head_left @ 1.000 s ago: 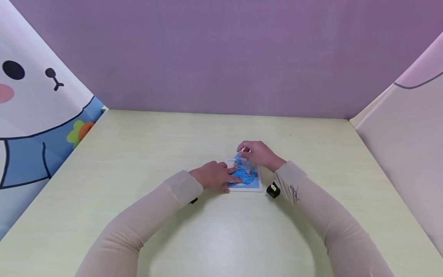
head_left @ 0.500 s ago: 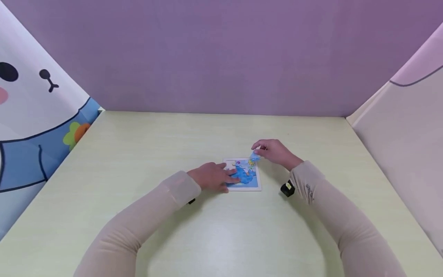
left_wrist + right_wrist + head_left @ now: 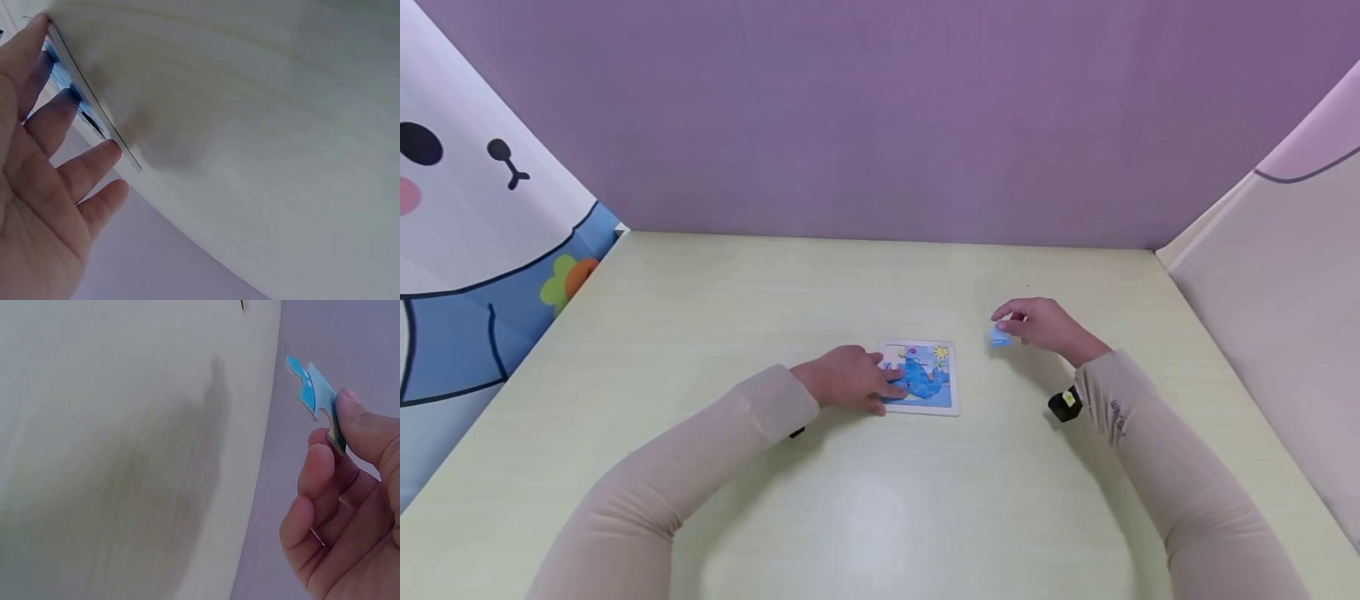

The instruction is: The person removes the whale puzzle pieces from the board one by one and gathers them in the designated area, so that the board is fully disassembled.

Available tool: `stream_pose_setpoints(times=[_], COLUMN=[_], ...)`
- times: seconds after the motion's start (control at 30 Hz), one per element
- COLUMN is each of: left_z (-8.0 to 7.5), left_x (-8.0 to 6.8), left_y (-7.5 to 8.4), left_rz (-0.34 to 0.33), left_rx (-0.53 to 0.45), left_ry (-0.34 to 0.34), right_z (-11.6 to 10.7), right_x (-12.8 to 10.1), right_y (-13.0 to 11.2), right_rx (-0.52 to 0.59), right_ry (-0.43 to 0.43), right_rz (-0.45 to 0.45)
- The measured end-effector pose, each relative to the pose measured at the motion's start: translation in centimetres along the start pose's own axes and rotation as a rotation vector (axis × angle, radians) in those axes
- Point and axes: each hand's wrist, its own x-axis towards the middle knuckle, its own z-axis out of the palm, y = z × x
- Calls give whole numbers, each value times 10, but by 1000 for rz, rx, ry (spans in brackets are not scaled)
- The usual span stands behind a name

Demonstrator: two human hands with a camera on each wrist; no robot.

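Blue puzzle piece (image 3: pixel 310 389) pinched in right fingers (image 3: pixel 359 428), flat left fingers (image 3: pixel 891 385) pressing puzzle board (image 3: pixel 936 392)

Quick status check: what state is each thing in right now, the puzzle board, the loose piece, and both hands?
Puzzle board: flat on the table, one piece out, gap at its upper left corner.
Puzzle piece: lifted clear of the board, off to its right, above the table.
Left hand: fingers straight, pressing on the board's left side.
Right hand: pinching the puzzle piece between thumb and fingers.
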Motion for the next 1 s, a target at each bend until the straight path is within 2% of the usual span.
stream_pose_setpoints(times=[0.2, 0.4, 0.83, 1.0], left_z=[3, 6, 8, 9], left_x=[-5, -9, -14, -14], left_y=[3, 5, 3, 4], left_rz=[-16, -44, -52, -60], left_rx=[3, -52, -106, -97], left_ry=[-74, -126, -108, -114], right_z=[-9, -13, -13, -9], right_x=[-8, -13, -13, -13], right_y=[10, 20, 30, 32], right_rx=[-3, -17, -27, -23], right_ry=[6, 12, 24, 26], right_rz=[18, 20, 27, 6])
